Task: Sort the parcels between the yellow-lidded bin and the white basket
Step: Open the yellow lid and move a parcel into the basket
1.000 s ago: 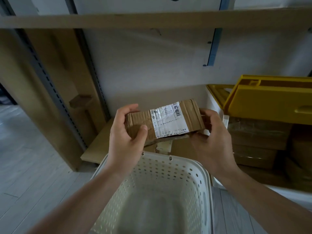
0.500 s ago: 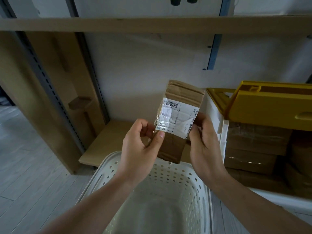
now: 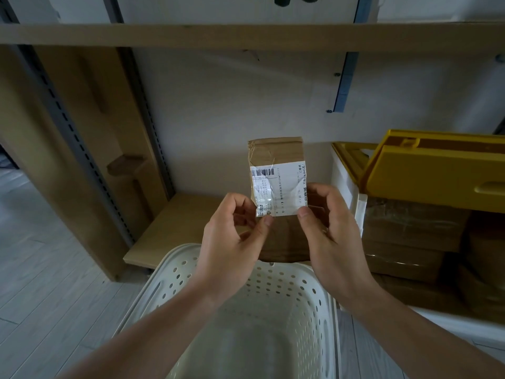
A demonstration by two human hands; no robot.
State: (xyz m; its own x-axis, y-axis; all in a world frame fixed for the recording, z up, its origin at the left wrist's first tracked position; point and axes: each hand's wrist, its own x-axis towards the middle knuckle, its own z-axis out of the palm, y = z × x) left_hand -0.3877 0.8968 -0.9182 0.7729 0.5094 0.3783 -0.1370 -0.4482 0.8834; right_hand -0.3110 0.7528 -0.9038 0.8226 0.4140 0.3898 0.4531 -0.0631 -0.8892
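- Wooden shelves stand behind; white basket below
- Left hand and right hand pinch the upright parcel, fingers curled
- Bin at right, yellow lid raised

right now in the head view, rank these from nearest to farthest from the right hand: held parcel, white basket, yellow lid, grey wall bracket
1. Held parcel: pinched by the right hand itself.
2. White basket: rim just below the hand.
3. Yellow lid: to its right, raised open.
4. Grey wall bracket: high on the wall.
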